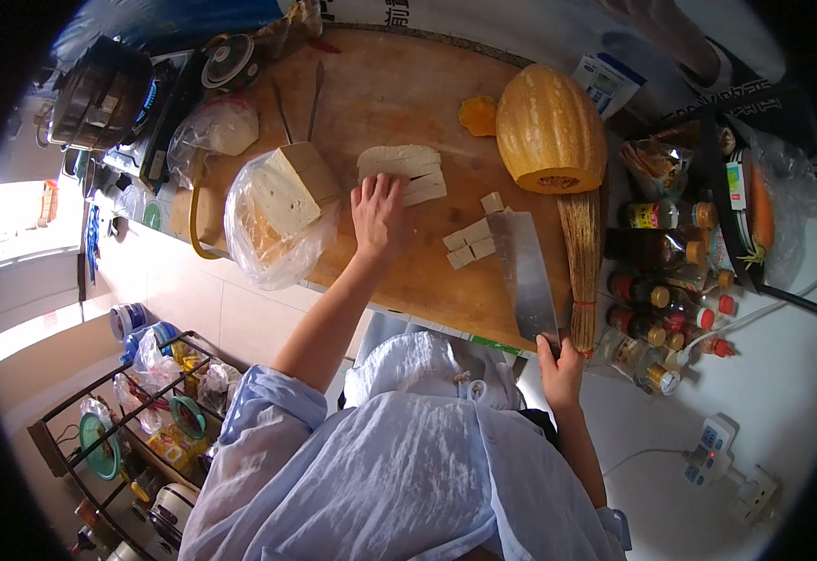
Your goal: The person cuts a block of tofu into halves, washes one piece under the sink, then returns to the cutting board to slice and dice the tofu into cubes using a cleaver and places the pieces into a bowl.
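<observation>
My left hand [381, 214] rests with bent fingers on the near left edge of a sliced slab of tofu [401, 163] on the wooden board [408, 84]. My right hand [560, 368] grips the handle of a cleaver [526, 273], whose wide blade lies over the board's right part. Just left of the blade sit several small tofu cubes [470, 244]. A larger tofu block [285, 188] stands in a clear plastic bag [254, 245] left of my left hand. What lies beneath my left fingers is hidden.
A cut pumpkin [551, 130] and a straw whisk brush [582, 280] are at the right, with bottles [643, 298] beyond. A pumpkin piece [478, 116] lies beside the pumpkin. Two thin metal rods [316, 102] lie behind the tofu block. A pot [103, 95] stands over a lit burner at far left.
</observation>
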A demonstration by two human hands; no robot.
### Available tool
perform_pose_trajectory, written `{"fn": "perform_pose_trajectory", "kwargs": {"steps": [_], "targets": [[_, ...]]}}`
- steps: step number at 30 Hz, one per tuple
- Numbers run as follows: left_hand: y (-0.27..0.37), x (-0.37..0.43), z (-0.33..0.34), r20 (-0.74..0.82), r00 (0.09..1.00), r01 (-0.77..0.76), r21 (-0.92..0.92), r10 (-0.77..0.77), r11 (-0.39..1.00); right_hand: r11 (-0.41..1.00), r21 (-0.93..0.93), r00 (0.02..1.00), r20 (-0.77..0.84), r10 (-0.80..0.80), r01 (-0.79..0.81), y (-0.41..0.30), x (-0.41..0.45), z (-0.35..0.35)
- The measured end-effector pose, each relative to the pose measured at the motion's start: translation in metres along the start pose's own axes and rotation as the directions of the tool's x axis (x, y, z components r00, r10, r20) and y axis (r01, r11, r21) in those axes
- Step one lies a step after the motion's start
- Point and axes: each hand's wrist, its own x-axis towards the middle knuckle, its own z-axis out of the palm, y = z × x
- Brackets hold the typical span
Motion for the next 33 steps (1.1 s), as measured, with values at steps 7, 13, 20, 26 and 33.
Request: {"fn": "perform_pose_trajectory", "kwargs": {"steps": [7,13,20,26,33], "targets": [[0.007,-0.013,0.005,-0.018,0.999,-0.040,0.102,0.042,0.994,1.000,0.020,1.000,0.004,-0.012,0.012,-0.002,0.001,-0.001],[0.002,-0.024,0.011,-0.030,0.984,-0.175,0.028,0.176,0.984,1.000,0.024,1.000,-0.024,0.000,0.000,0.002,-0.002,0.000],[-0.002,-0.020,0.018,-0.052,0.968,-0.238,0.121,0.246,0.964,1.000,-0.022,0.999,-0.024,-0.022,0.021,0.003,-0.005,0.000],[-0.022,-0.005,-0.019,0.336,0.934,-0.078,-0.129,0.117,0.989,1.000,0.030,1.000,-0.014,-0.005,0.006,-0.003,-0.005,-0.002],[-0.034,-0.085,-0.013,0.034,0.909,-0.412,-0.092,0.416,0.907,0.996,-0.030,0.996,0.027,-0.082,0.083,-0.028,0.000,0.003]]}}
